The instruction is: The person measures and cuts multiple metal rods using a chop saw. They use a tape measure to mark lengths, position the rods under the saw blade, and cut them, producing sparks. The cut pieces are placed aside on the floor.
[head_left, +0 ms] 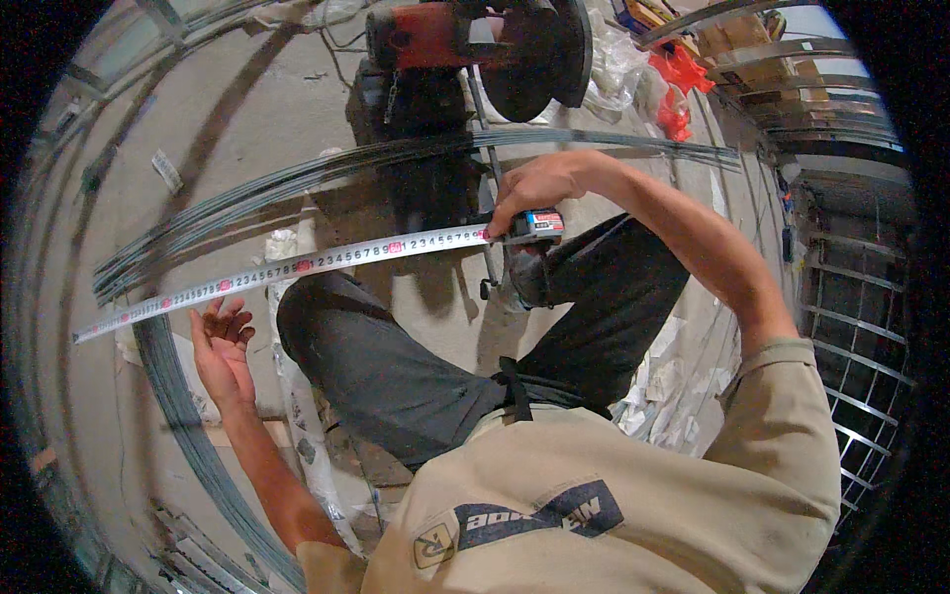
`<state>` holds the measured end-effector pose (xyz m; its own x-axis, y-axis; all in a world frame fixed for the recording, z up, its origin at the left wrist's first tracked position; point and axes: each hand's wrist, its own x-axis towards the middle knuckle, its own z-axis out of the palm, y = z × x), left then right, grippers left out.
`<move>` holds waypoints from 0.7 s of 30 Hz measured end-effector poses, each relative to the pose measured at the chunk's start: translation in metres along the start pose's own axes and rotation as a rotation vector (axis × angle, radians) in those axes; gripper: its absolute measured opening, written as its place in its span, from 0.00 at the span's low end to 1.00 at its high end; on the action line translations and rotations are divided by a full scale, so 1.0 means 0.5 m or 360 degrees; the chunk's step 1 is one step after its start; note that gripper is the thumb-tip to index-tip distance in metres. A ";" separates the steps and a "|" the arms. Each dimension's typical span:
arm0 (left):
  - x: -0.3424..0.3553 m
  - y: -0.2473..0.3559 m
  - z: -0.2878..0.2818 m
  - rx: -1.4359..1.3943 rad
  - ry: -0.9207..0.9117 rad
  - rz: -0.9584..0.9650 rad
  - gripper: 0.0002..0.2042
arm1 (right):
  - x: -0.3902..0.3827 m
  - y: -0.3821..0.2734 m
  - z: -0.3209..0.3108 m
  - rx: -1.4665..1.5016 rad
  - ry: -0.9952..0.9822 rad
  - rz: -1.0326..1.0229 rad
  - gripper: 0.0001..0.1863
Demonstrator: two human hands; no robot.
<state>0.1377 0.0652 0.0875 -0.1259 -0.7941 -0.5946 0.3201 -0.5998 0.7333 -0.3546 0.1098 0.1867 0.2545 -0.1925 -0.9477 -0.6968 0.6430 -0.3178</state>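
Observation:
My right hand (537,186) grips the case of a tape measure (535,227) in front of my knees. Its white blade (346,257) is pulled far out to the left, ending in the air near the left rim. Just below the blade is my left hand (226,351), palm up with fingers spread and curved; it holds nothing. Beyond the tape lies a bundle of long thin metal rods (297,178), running left to right under a cut-off saw. The saw has a red motor body (421,38) and a dark round disc guard (559,54).
A second bundle of thin rods (193,416) lies on the floor by my left forearm. Metal ladder-like frames (856,346) stand at the right. Clear plastic sheeting (616,64), a red plastic bag (678,84) and cardboard boxes (772,79) are at the far right.

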 end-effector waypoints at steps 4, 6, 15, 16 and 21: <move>0.009 -0.008 0.052 -0.0206 -0.0185 0.0318 0.22 | 0.022 0.000 0.000 0.0128 -0.0205 -0.0069 0.23; 0.023 -0.010 0.069 -0.0082 0.0071 0.0373 0.21 | 0.020 -0.005 0.001 0.0165 -0.0240 -0.0034 0.23; 0.003 -0.043 0.146 0.0388 0.0098 0.0405 0.18 | -0.021 -0.043 0.006 0.0506 -0.0427 -0.0148 0.30; -0.014 -0.044 0.163 0.0595 0.0047 0.0464 0.18 | -0.023 -0.050 0.005 0.0475 -0.0494 -0.0197 0.30; -0.100 -0.036 0.253 0.0244 -0.0076 0.0368 0.18 | -0.035 -0.095 0.062 -0.0069 0.0077 -0.0551 0.40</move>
<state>0.0194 0.1034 0.1459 -0.1113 -0.9131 -0.3922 0.2001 -0.4071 0.8912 -0.3050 0.1056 0.2195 0.4493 -0.4291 -0.7836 -0.6029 0.5016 -0.6204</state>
